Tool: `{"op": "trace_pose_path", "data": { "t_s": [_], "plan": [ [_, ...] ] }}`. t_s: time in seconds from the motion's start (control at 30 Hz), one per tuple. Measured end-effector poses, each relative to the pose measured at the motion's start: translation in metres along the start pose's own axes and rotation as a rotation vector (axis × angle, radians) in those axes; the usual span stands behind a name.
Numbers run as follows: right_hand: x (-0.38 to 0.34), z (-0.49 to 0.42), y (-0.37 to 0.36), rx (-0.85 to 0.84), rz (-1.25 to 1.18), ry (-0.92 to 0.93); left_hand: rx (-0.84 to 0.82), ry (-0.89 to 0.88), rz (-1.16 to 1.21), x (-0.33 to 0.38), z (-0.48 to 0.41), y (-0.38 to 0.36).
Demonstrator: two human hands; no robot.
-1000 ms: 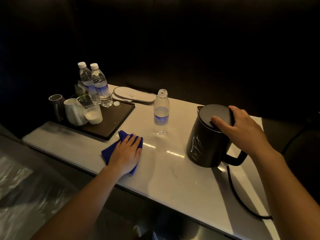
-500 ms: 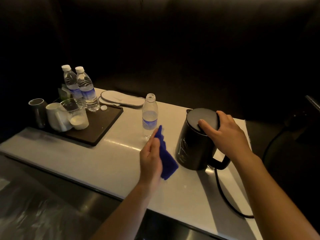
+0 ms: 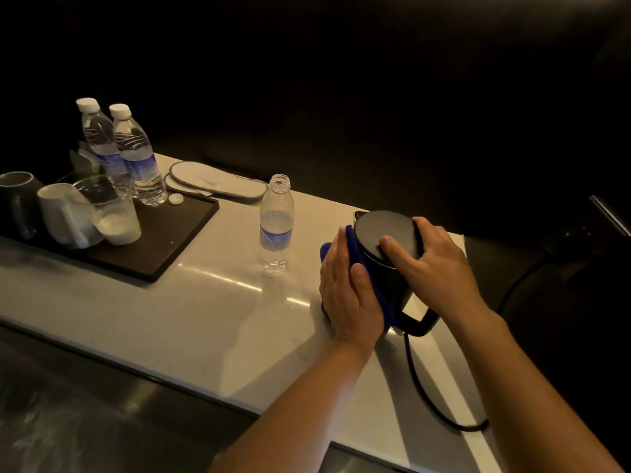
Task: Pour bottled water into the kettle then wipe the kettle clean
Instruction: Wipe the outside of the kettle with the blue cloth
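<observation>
Pouring looks done — left hand (image 3: 346,291) flat-fingered, pressing blue cloth (image 3: 382,295) on kettle (image 3: 389,264), right hand (image 3: 433,264) spread steadying the lid — wiping barely begun

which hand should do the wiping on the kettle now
Left. The left hand already presses the blue cloth flat against the kettle side, while the right hand rests on the lid, steadying it.

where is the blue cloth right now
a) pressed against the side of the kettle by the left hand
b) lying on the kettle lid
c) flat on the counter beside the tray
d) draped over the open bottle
a: the left hand presses the blue cloth against the side of the black kettle, while the right hand rests on its lid.
</observation>
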State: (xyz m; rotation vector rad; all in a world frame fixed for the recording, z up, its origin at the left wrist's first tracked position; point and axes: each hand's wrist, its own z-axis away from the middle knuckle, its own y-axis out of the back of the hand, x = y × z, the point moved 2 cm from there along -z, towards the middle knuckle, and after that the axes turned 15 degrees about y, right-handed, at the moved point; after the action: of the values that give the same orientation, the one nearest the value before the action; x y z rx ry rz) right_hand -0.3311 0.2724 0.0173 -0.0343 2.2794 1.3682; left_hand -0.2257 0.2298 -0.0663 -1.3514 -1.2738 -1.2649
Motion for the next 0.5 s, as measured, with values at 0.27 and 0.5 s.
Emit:
{"op": "trace_pose_path", "data": {
  "t_s": [0.27, 0.5],
  "plan": [
    [0.0, 0.001, -0.003, 0.009, 0.003, 0.0, -0.09, 0.396, 0.194, -0.044, -0.018, 0.006],
    [0.002, 0.001, 0.001, 0.0, -0.017, 0.016, -0.011, 0.342, 0.172, 0.005, 0.0, -0.001]
  ]
}}
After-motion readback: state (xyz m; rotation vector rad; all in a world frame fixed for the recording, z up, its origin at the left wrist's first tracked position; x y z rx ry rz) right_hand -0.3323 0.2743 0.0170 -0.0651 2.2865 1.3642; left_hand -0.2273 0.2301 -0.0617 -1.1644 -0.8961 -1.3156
